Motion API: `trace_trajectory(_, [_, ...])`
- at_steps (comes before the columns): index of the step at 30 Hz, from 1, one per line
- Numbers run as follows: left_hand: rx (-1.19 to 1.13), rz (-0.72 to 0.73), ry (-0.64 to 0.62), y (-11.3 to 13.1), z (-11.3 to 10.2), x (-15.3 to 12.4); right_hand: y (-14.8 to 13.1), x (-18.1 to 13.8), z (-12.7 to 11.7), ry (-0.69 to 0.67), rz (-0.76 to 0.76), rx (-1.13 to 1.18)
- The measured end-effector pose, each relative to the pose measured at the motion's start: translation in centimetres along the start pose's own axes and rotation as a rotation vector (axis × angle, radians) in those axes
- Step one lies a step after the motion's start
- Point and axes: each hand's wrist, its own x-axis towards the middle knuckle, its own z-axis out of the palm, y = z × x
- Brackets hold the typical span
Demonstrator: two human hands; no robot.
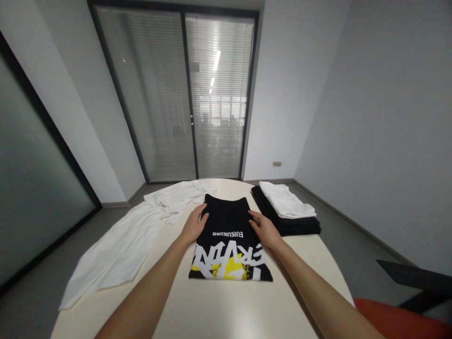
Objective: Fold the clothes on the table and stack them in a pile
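Note:
A folded black T-shirt with white lettering and a yellow print lies flat in the middle of the table. My left hand rests at its left edge, fingers stretched out and slightly apart. At the opposite edge is my right hand, its fingers also extended and touching the cloth's side. Neither hand is closed around the fabric. A white garment lies spread out to the left. To the right, a folded white garment sits on top of a stack of folded black clothes.
The pale round-edged table carries all the clothes. An orange seat and a black chair armrest stand at the right. Beyond the table are glass doors with blinds and a white wall.

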Motion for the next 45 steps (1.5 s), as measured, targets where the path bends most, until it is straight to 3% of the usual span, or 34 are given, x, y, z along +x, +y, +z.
trace_trajectory(12, [0.274, -0.025, -0.076, 1.1, -0.1, -0.5, -0.8, 0.2, 0.1, -0.069, 0.068, -0.197])
trace_trajectory(19, [0.347, -0.021, -0.092, 1.4, -0.2, -0.5, -1.7, 3.7, -0.4, -0.06, 0.178, -0.3])
trace_trajectory(25, [0.382, -0.005, -0.124, 1.7, -0.3, -0.4, -0.2, 6.6, 0.9, 0.011, -0.019, -0.175])
trace_trajectory(31, [0.36, -0.018, -0.126, 1.3, -0.2, -0.1, 0.3, 6.5, 2.2, 0.186, 0.023, -0.178])
trace_trajectory(37, [0.318, -0.036, -0.111, 0.7, 0.2, 0.2, 0.0, 7.0, 1.7, 0.193, 0.113, -0.126])
trace_trajectory(45, [0.146, -0.091, -0.084, 0.1, 0.2, 0.8, -0.3, 7.5, 2.2, 0.141, 0.202, -0.306])
